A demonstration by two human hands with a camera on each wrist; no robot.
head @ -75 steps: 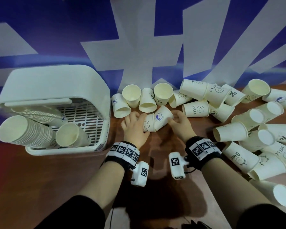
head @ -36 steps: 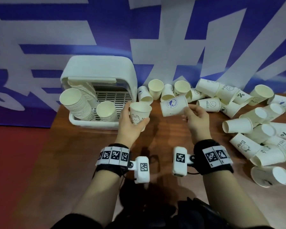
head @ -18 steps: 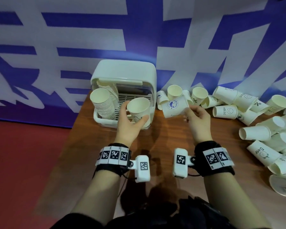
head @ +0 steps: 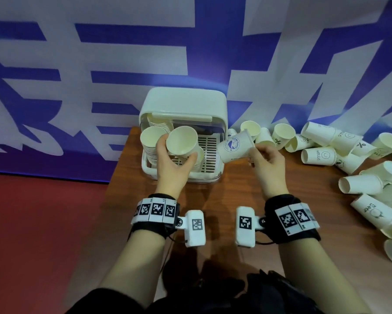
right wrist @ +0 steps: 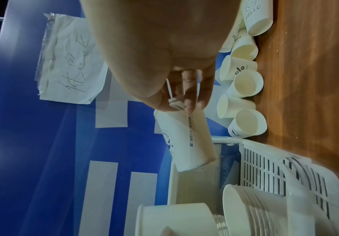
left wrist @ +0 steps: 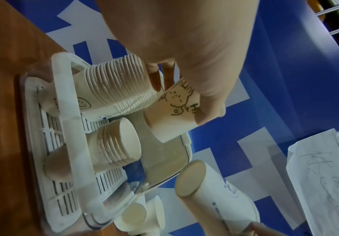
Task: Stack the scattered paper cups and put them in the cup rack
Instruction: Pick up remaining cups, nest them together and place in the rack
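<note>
While the left hand (head: 173, 164) grips a bunny-print cup (head: 182, 141) over the cup rack (head: 209, 152), mouth toward the camera, the right hand (head: 266, 163) pinches a blue-logo cup (head: 235, 145) by its rim, just right of the rack. Inside sit a tall stack (head: 151, 141) at left and a shorter stack (left wrist: 116, 143) next to it, mostly hidden in the head view. Likely step: nest the bunny cup into a stack. Best to line the base up with the stack's open mouth, push along its axis, don't squeeze the thin wall. Scattered cups (head: 358, 159) cover the right of the counter (head: 281, 200), so plenty remains. Left wrist view shows the bunny print and both stacks' rims; right wrist view shows thumb and fingers on the blue-logo cup's rim, plus a taped paper note (right wrist: 69, 59) on the far wall.
</note>
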